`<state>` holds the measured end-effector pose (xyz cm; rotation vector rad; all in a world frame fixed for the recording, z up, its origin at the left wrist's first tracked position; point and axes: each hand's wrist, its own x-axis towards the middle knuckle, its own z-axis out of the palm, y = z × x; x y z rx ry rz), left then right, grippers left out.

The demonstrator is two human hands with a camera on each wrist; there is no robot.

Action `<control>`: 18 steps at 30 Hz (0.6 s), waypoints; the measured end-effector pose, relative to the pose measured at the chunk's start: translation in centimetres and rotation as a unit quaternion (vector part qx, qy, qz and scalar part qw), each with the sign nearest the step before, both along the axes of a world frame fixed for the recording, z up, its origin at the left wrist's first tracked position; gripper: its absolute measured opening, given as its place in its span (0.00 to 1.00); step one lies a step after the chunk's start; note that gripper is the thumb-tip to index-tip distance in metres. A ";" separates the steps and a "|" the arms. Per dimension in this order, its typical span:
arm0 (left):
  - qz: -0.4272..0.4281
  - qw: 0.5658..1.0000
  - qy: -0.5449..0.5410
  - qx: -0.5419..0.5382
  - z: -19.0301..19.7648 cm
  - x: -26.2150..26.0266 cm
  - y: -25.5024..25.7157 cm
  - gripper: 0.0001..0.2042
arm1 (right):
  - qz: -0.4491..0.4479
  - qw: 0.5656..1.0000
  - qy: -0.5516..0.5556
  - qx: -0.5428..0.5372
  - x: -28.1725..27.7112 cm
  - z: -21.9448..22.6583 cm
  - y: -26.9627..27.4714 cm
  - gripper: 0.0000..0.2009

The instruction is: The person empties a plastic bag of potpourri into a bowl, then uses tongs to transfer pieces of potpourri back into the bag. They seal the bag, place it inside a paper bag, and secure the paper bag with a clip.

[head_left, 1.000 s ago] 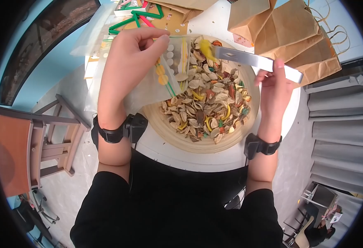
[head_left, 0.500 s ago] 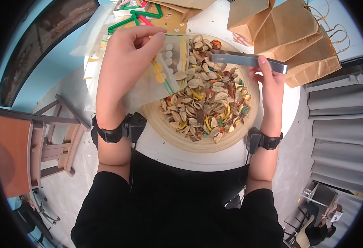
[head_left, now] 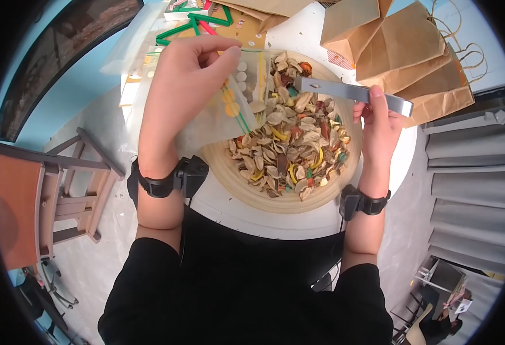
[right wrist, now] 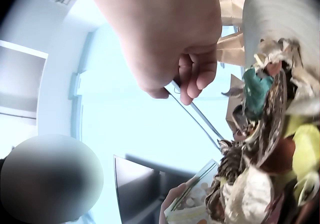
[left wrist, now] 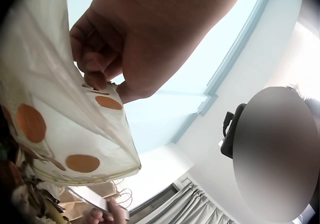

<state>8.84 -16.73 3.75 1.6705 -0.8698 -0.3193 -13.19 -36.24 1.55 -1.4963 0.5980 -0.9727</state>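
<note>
My left hand (head_left: 183,95) pinches the upper edge of a see-through zip bag (head_left: 203,126) printted with orange and white dots. The bag leans over the left side of a heap of dried petals and pods (head_left: 298,146). That heap, with bits of yellow, green and orange, lies on a round wooden tray (head_left: 247,198). Between thumb and fingers, my right hand (head_left: 379,132) holds metal tongs (head_left: 339,89) near their bent end. Their tips reach the far part of the heap, beside the bag. In the right wrist view the tong arms (right wrist: 197,119) run down to the pile, tips hidden.
Brown paper bags (head_left: 402,52) stand at the back right of the white table (head_left: 218,210). Green and red frames (head_left: 212,20) lie at the back left. A wooden chair (head_left: 80,190) is on the floor to the left, and grey curtains (head_left: 459,181) hang at the right.
The tongs held a yellow piece near the bag a second ago; it is no longer between their tips. They turned and moved down into the heap. The left hand keeps its pinch on the bag.
</note>
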 end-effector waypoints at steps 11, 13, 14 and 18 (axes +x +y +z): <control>0.008 1.000 0.007 -0.009 0.5 0.2 0.6 0.13 | 0.026 0.994 0.002 -0.104 -2.0 0.0 -0.1 0.22; 0.010 1.000 0.020 -0.010 1.2 0.4 1.2 0.13 | 0.036 0.981 -0.015 -0.188 -2.9 0.5 -0.6 0.17; 0.012 1.000 0.023 -0.009 1.5 0.9 1.7 0.13 | 0.065 0.974 0.005 -0.218 -3.3 1.1 -0.7 0.16; 0.043 0.998 0.035 -0.029 2.0 1.1 2.7 0.12 | 0.117 0.949 0.066 -0.285 -3.7 2.6 0.0 0.10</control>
